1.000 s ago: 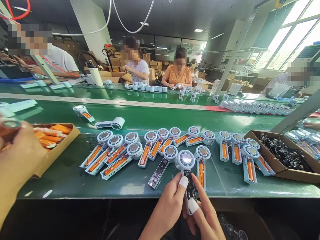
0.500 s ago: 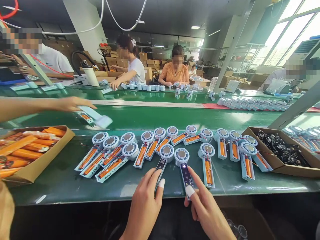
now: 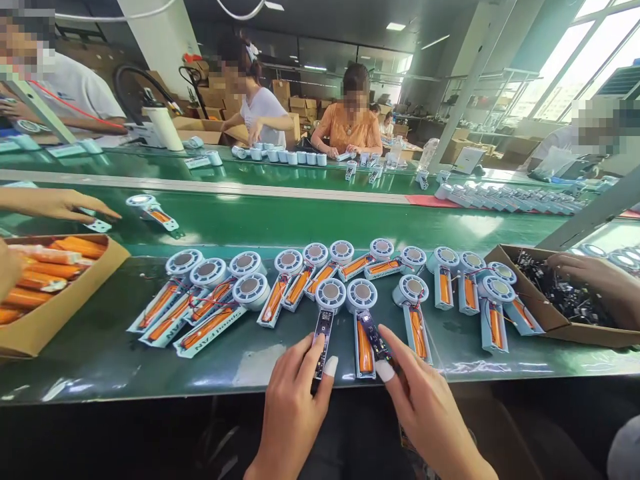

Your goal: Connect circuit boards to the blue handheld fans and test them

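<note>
My left hand (image 3: 300,393) grips a fan unit (image 3: 331,294) whose handle is covered by a dark circuit board (image 3: 324,333). In my right hand (image 3: 417,393), between thumb and fingers, is another dark circuit board (image 3: 374,337), tilted beside the handle of a second fan unit (image 3: 361,294). That handle lies open on the bench with its orange battery (image 3: 365,353) showing. Both round heads sit next to each other. More fan units (image 3: 413,288) with orange batteries and red wires lie around in a loose row.
A cardboard box of orange batteries (image 3: 107,267) stands at the left, a box of dark parts (image 3: 545,320) at the right with another person's hand (image 3: 585,273) in it. A person's hand (image 3: 60,203) reaches over the green belt (image 3: 280,223). Several people sit beyond.
The right circuit board has come off the second handle to the right, exposing the battery. A co-worker's hand has let go of a fan unit on the belt, and another hand has entered the right box.
</note>
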The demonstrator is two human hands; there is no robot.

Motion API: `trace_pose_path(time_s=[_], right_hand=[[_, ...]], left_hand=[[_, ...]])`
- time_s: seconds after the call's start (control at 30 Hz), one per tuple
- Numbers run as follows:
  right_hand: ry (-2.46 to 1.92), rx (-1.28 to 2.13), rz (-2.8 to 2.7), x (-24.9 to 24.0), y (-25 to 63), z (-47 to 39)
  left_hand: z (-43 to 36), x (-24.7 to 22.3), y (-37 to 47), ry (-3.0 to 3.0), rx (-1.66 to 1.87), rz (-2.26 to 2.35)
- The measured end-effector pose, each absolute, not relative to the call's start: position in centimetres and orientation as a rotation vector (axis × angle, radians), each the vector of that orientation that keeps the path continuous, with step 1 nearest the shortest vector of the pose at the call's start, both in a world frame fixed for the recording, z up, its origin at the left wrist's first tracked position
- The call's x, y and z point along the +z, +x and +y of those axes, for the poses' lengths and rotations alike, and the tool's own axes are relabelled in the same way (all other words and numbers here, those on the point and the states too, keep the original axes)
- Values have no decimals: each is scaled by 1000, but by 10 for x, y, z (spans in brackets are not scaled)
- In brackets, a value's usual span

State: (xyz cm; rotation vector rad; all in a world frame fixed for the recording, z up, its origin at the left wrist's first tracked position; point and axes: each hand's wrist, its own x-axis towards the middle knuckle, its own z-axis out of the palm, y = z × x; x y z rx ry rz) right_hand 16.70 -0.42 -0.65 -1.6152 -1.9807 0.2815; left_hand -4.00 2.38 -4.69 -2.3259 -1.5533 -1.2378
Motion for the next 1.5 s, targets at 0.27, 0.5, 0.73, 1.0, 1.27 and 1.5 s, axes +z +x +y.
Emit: trace_pose_path(time_s=[0.27,0.5,0.73,1.0,1.27,1.5], right_hand=[[-1388,3,-2012,-22,155,-3],[-1541,148,-1964,-37,143,-6],[-1621,228,-1878,-42,139,-10],[-1740,491,-1944,-14,167,0],[-1725,364,-2018,1,173,3],[-1681,76,-2217,14,170,5]], left_hand=[[28,-54,-46,-2308,-1241,-1474],[22,-53,-50,-2362,-1168,-1555],[44,4,-43,-2596,-1082,-1321],[130,56,-20,-3072,-324,-824],[137,62,-9,-3024,-289,-775],[134,59,-6,-2995,-290,-811]])
